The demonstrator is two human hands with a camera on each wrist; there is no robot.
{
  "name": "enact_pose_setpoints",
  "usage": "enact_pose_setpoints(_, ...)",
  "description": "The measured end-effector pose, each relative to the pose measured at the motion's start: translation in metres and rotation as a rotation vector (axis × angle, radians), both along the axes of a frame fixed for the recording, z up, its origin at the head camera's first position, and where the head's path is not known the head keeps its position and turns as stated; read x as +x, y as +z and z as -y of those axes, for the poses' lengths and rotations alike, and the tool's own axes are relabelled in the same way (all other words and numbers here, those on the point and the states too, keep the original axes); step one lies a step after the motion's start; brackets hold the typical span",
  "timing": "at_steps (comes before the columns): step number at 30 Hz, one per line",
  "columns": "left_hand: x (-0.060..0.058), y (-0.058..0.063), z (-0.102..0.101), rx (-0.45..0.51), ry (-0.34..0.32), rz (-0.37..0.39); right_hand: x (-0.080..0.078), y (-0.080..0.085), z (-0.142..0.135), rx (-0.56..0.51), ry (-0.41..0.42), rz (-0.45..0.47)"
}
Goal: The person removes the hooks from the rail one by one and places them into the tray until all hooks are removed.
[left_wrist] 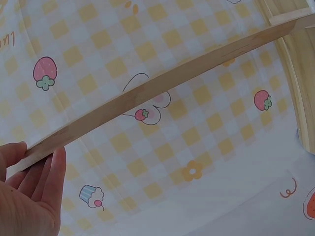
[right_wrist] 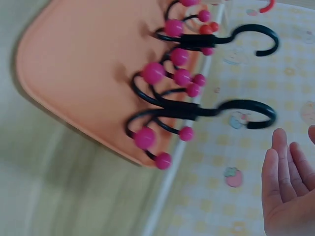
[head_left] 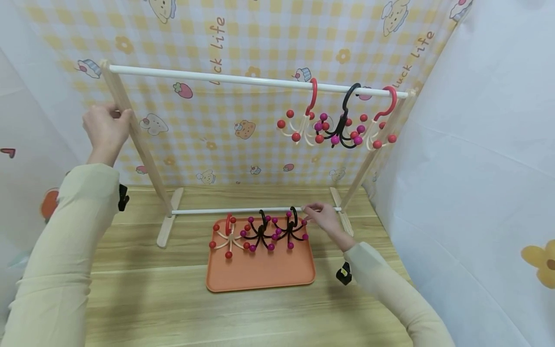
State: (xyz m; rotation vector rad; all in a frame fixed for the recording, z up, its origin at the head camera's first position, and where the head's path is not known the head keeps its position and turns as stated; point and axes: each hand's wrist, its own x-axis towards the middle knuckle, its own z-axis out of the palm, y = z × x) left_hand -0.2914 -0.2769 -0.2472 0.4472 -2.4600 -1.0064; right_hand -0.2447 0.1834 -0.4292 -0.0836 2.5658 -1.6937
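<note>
My left hand (head_left: 105,126) grips the left wooden post (head_left: 145,149) of a rack; in the left wrist view its thumb and fingers pinch the post (left_wrist: 147,92) from both sides. At the tray's back right corner, my right hand (head_left: 324,219) is beside the nearest black hook hanger (head_left: 291,227), which has pink-purple balls on its arms. In the right wrist view the right hand (right_wrist: 290,182) has extended fingers with nothing between them, apart from that hanger (right_wrist: 179,110). Another black hanger (head_left: 261,230) and a cream hanger with red hook and balls (head_left: 231,237) stand alongside.
An orange tray (head_left: 260,270) carries these hangers on the wooden table (head_left: 173,299). Above it, the rack's white top rod (head_left: 208,77) bears two red-hooked hangers (head_left: 313,96) and a black one (head_left: 341,125) on its right half. A lower white rod (head_left: 199,211) runs behind the tray.
</note>
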Motion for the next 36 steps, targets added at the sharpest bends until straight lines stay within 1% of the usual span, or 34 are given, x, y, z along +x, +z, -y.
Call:
enact_pose_setpoints(2, 0.0, 0.0, 0.0, 0.004, -0.001, 0.005, 0.0, 0.013, -0.002, 0.018, 0.016, 0.003)
enact_pose_setpoints(5, 0.0, 0.0, 0.0, 0.004, -0.001, 0.009, -0.003, 0.027, -0.003, 0.037, 0.035, -0.029)
enact_pose_setpoints(8, 0.001, 0.0, 0.0, 0.01, -0.003, 0.011, -0.005, 0.04, -0.004, 0.046, 0.038, -0.05)
enact_pose_setpoints(11, 0.001, 0.0, 0.0, 0.018, -0.007, 0.009, -0.006, 0.054, -0.005, 0.048, 0.031, -0.053)
enact_pose_setpoints(14, 0.002, 0.0, 0.0, 0.023, -0.006, 0.01, -0.006, 0.07, -0.005, 0.05, 0.035, -0.073)
enact_pose_setpoints(17, 0.001, 0.0, -0.001, 0.013, 0.0, 0.01, -0.005, 0.087, -0.004, 0.061, 0.037, -0.116)
enact_pose_setpoints(23, 0.0, 0.0, -0.001, -0.009, 0.012, -0.003, -0.005, 0.118, -0.003, 0.026, 0.045, -0.179)
enact_pose_setpoints(27, 0.0, 0.0, -0.001, -0.007, 0.012, -0.003, -0.006, 0.139, -0.002, 0.002, 0.058, -0.218)
enact_pose_setpoints(32, 0.0, 0.0, 0.0, 0.007, 0.008, 0.001, -0.011, 0.162, 0.003, -0.03, 0.029, -0.286)
enact_pose_setpoints(36, 0.0, 0.0, 0.0, 0.002, 0.007, -0.002, -0.018, 0.176, 0.005, -0.017, 0.004, -0.325)
